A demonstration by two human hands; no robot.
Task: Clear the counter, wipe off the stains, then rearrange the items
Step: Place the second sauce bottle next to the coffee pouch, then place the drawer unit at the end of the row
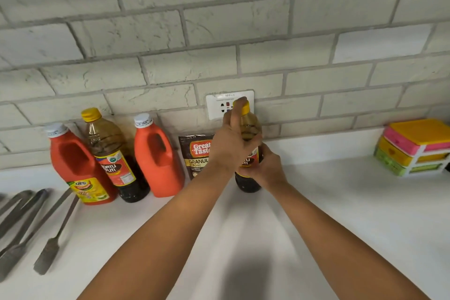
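Head view: both hands (243, 153) grip a dark-liquid bottle (249, 129).

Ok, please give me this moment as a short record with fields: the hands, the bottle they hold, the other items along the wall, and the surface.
left hand: wraps the upper part of the held bottle, index finger at the yellow cap
right hand: grips the same bottle lower, at its label
held bottle: dark liquid, upright, base on or just over the counter
row to the left: coffee pouch, two red jugs, second dark bottle between them
counter: white
far right: stacked coloured drawers
far left: metal utensils
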